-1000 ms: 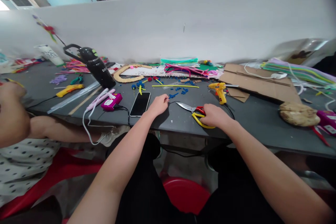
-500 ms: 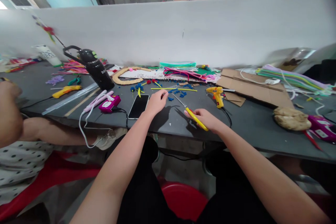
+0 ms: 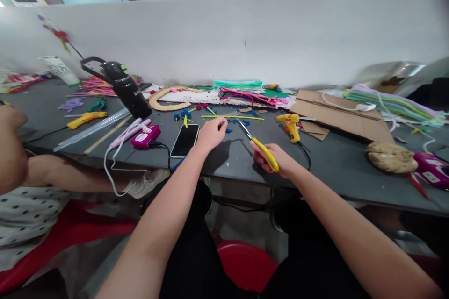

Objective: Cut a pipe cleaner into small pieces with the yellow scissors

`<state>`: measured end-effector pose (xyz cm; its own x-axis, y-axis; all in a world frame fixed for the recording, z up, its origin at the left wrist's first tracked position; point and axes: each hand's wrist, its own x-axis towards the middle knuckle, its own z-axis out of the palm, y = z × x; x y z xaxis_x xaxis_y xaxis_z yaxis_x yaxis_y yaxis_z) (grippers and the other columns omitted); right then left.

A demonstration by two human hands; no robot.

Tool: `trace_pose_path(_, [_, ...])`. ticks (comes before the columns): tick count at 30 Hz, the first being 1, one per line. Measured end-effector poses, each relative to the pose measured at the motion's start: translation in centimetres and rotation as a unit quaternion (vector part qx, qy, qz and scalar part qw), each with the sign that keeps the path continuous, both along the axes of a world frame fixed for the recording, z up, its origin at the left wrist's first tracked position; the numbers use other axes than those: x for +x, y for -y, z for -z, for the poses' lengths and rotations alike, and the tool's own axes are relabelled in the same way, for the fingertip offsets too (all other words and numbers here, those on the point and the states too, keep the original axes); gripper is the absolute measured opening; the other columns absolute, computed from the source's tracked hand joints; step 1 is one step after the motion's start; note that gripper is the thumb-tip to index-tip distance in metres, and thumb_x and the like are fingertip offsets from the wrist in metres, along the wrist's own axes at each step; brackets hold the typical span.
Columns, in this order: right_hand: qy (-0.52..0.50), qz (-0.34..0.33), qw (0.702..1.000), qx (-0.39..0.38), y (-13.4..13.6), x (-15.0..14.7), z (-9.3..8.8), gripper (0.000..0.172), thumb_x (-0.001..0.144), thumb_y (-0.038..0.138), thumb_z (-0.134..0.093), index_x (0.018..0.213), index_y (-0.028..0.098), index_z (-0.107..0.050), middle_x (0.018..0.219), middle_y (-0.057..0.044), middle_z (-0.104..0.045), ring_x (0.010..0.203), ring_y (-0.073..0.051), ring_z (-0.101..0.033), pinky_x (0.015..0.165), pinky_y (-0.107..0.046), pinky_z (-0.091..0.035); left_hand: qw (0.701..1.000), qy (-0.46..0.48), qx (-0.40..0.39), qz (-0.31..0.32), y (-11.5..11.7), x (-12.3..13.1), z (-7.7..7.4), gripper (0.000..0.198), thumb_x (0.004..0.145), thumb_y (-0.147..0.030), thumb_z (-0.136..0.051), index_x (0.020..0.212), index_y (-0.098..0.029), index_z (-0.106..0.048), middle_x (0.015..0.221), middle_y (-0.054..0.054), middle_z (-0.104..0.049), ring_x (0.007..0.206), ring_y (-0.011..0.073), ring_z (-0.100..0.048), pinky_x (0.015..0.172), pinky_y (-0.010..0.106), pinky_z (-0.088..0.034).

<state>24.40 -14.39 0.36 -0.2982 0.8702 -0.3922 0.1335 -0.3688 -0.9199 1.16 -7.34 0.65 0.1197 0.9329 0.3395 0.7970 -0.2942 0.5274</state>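
Note:
My right hand (image 3: 274, 158) grips scissors with yellow handles (image 3: 265, 154), their metal blades pointing up and left over the table. The blade tips are close to small blue scraps (image 3: 242, 124). My left hand (image 3: 212, 131) is closed in a pinch just left of the blades; what its fingers hold, if anything, is too small to make out. Beside that wrist lies a phone (image 3: 185, 141) with a dark screen. A short bit of blue (image 3: 178, 164) shows at the table edge by my left forearm. Beyond my hands a thin yellow-green stem (image 3: 232, 117) lies crosswise.
Right of the scissors rests a yellow glue gun (image 3: 291, 126), near cardboard (image 3: 340, 112). To the left are a purple power strip (image 3: 145, 137), a black bottle (image 3: 129, 93) and another yellow glue gun (image 3: 87, 120). A co-worker's arm (image 3: 12, 149) reaches in at far left.
The scissors have turned more upright and their blades now show a little apart. My left hand has shifted slightly right. A bit of blue now shows beside my left forearm.

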Motion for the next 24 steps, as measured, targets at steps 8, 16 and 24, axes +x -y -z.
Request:
trace_pose_path(8, [0.011, -0.013, 1.000, 0.010, -0.09, -0.08, 0.19, 0.058, 0.071, 0.073, -0.068, 0.072, 0.018, -0.052, 0.050, 0.006, -0.045, 0.033, -0.006, -0.040, 0.029, -0.019, -0.025, 1.000, -0.009, -0.013, 0.000, 0.21, 0.12, -0.05, 0.025, 0.093, -0.036, -0.049, 0.101, -0.024, -0.069, 0.095, 0.004, -0.074, 0.085, 0.0229, -0.064, 0.070, 0.030, -0.042])
trace_pose_path(16, [0.037, -0.010, 0.999, 0.031, -0.05, -0.33, 0.03, 0.058, 0.070, 0.073, -0.068, 0.069, 0.018, -0.050, 0.047, 0.007, -0.043, 0.032, -0.007, -0.041, 0.028, -0.019, -0.025, 1.000, -0.015, -0.013, 0.013, 0.28, 0.39, 0.01, 0.022, 0.091, -0.033, -0.049, 0.095, -0.025, -0.069, 0.091, 0.003, -0.073, 0.083, 0.0216, -0.064, 0.071, 0.030, -0.043])
trace_pose_path(24, [0.093, -0.027, 0.995, 0.038, 0.36, -0.62, -0.36, 0.058, 0.071, 0.073, -0.067, 0.064, 0.019, -0.048, 0.045, 0.006, -0.043, 0.031, -0.008, -0.044, 0.028, -0.021, -0.028, 0.998, 0.005, -0.035, 0.044, 0.06, 0.47, 0.38, 0.026, 0.091, -0.039, -0.049, 0.095, -0.022, -0.068, 0.090, 0.005, -0.073, 0.079, 0.0202, -0.063, 0.073, 0.029, -0.045])
